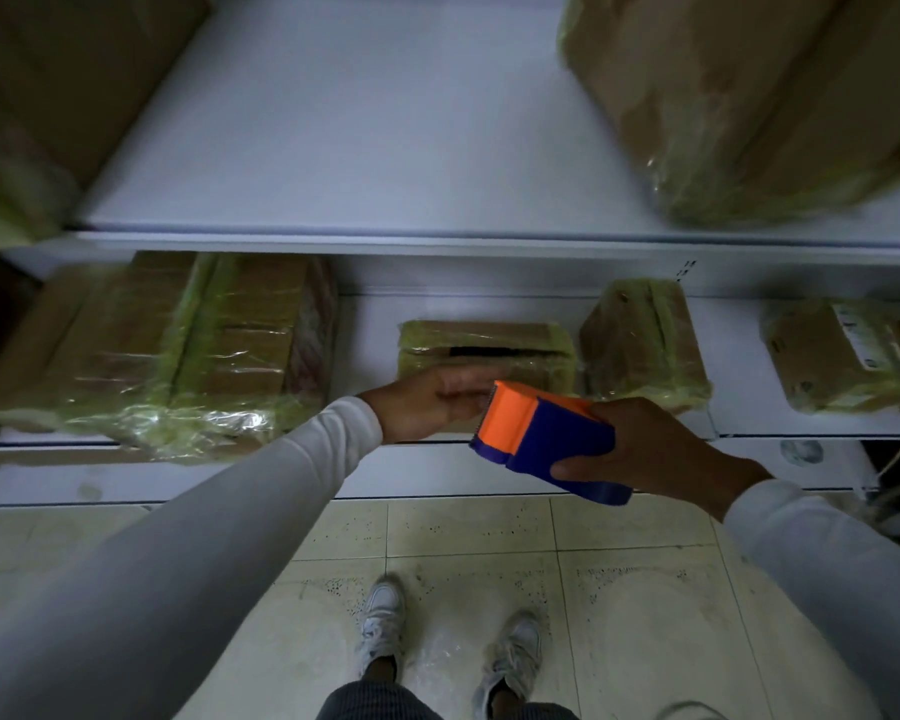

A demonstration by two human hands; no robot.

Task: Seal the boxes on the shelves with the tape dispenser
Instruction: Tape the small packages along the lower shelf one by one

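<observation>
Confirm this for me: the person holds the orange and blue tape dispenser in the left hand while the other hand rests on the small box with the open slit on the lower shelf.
Not quite. The head view shows the tape dispenser held in the right hand, not the left. The left hand is the one resting on the small box with the open slit on the lower shelf.

boxes: cardboard, glossy film | tape dispenser: matt plastic | shelf: smooth
</observation>
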